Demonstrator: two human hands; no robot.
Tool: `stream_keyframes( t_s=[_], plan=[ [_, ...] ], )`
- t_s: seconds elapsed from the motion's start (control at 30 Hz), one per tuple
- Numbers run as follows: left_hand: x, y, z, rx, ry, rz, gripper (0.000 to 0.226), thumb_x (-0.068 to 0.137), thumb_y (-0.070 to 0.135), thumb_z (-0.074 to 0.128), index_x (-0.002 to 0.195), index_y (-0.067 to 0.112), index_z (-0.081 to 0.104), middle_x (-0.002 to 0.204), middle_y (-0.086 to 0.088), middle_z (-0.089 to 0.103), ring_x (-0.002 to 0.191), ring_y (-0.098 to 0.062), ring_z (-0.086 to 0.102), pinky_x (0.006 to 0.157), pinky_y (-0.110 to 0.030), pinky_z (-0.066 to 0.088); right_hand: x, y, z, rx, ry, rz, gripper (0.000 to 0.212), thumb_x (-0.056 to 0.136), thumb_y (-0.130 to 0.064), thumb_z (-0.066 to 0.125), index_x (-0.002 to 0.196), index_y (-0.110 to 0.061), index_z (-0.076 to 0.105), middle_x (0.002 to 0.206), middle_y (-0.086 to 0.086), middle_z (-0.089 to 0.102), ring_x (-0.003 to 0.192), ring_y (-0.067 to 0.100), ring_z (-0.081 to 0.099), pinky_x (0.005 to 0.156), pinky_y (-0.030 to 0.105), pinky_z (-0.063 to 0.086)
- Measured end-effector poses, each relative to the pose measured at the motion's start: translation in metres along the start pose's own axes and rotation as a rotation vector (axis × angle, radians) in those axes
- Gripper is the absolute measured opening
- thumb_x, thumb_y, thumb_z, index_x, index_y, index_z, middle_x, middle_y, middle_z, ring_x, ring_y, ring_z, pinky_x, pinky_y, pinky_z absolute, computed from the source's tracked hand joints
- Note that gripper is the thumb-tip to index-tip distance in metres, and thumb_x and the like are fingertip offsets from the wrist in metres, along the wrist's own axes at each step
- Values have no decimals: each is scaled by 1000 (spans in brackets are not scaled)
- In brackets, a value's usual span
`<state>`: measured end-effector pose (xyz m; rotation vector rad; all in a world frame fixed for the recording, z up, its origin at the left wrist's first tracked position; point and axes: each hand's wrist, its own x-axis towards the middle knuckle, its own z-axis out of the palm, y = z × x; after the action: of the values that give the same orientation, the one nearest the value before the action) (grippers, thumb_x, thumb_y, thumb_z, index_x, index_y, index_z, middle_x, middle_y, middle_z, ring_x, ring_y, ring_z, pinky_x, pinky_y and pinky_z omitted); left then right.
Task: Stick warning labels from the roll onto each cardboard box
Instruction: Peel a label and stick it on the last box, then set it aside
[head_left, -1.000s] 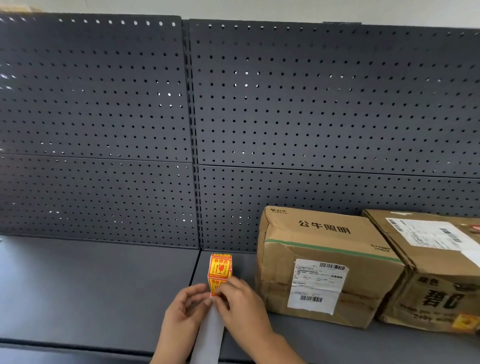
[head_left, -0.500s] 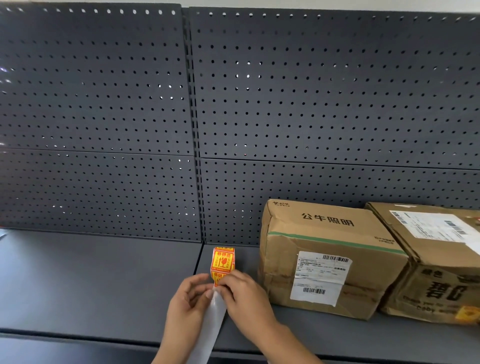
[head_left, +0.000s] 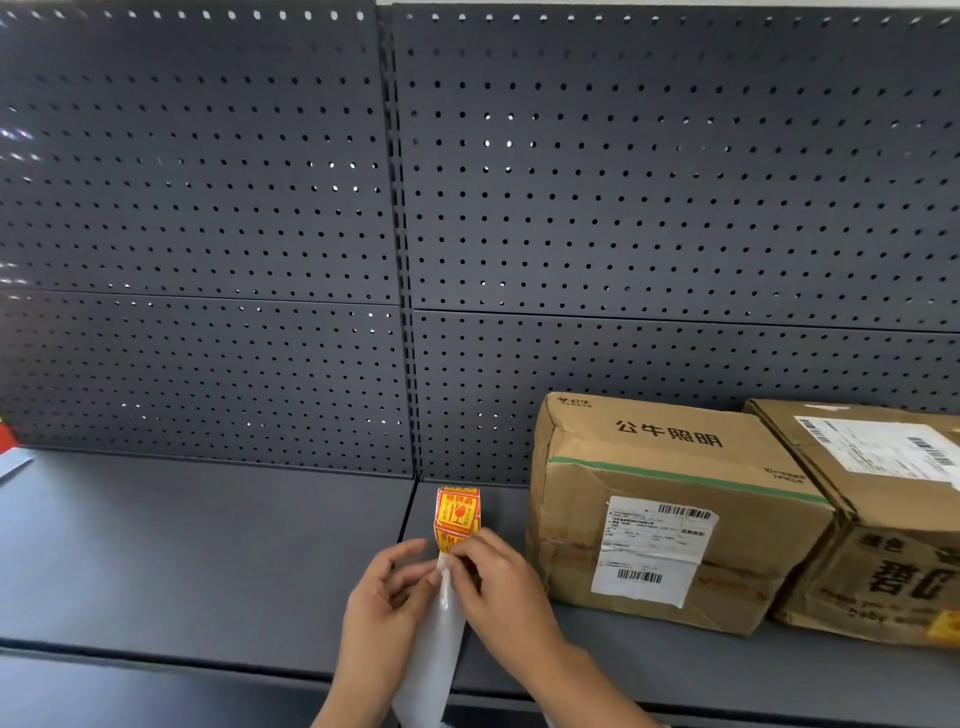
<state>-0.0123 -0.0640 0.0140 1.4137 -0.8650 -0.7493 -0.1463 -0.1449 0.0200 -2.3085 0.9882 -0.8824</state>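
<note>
A roll of orange-and-yellow warning labels (head_left: 457, 514) stands on the dark shelf (head_left: 208, 545). Its bare white backing strip (head_left: 434, 660) trails down toward me. My left hand (head_left: 387, 597) pinches the strip's left edge just below the roll. My right hand (head_left: 498, 582) pinches a label at the roll's lower end. To the right stands a cardboard box (head_left: 670, 514) with a white shipping sticker on its front. A second cardboard box (head_left: 883, 525) sits beside it at the frame's right edge, with a yellow label (head_left: 945, 626) on its lower front.
A dark perforated back panel (head_left: 623, 208) rises behind the shelf. The shelf's front edge runs just under my wrists. A small red and grey object (head_left: 10, 452) shows at the far left edge.
Both hands stay at the roll's lower end, working the label. The view has tilted slightly, so the boxes and roll sit a little higher in frame.
</note>
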Motion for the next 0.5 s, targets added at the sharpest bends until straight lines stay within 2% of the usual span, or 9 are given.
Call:
stream_keyframes(
  t_s=[0.1, 0.17, 0.23, 0.33, 0.4, 0.5],
  plan=[
    [1, -3, -1, 37, 27, -12, 30, 94, 0, 71, 115, 22, 67, 95, 7, 81, 91, -1, 74, 75, -10, 54, 1, -2, 0, 50, 31, 64, 16, 104, -32, 54, 100, -21, 65, 98, -13, 56, 85, 6, 58, 73, 31, 51],
    [1, -5, -1, 91, 60, 10, 33, 95, 2, 70, 114, 29, 65, 101, 16, 78, 96, -3, 73, 79, -17, 53, 3, -2, 0, 103, 66, 126, 12, 101, -27, 57, 96, -20, 65, 94, -12, 58, 83, 6, 59, 71, 29, 52],
    [-2, -5, 1, 207, 53, 62, 34, 97, 4, 67, 111, 34, 64, 103, 24, 74, 97, -1, 71, 80, -17, 52, 5, -1, 3, 152, 82, 193, 11, 100, -23, 58, 93, -20, 66, 91, -11, 62, 82, 6, 60, 69, 24, 51],
    [-4, -1, 6, 342, 27, 148, 36, 97, 2, 63, 108, 36, 69, 102, 17, 73, 95, 2, 68, 77, -11, 52, 7, -2, 7, 269, 113, 291, 12, 98, -18, 61, 87, -20, 66, 82, -7, 66, 77, 10, 62, 66, 23, 49],
    [-2, 1, 9, 382, 9, 186, 36, 99, 6, 63, 116, 37, 70, 112, 16, 70, 96, 3, 66, 79, -9, 50, 7, -1, 8, 335, 165, 332, 13, 96, -16, 64, 85, -20, 66, 76, -5, 67, 70, 11, 63, 65, 27, 51],
    [6, -1, 11, 516, -41, 320, 35, 96, 18, 73, 129, 29, 69, 117, 18, 65, 106, 9, 62, 88, -3, 45, 6, -5, 1, 450, 174, 365, 17, 99, -13, 62, 84, -19, 66, 61, 2, 66, 47, 15, 59, 48, 30, 47]
  ],
)
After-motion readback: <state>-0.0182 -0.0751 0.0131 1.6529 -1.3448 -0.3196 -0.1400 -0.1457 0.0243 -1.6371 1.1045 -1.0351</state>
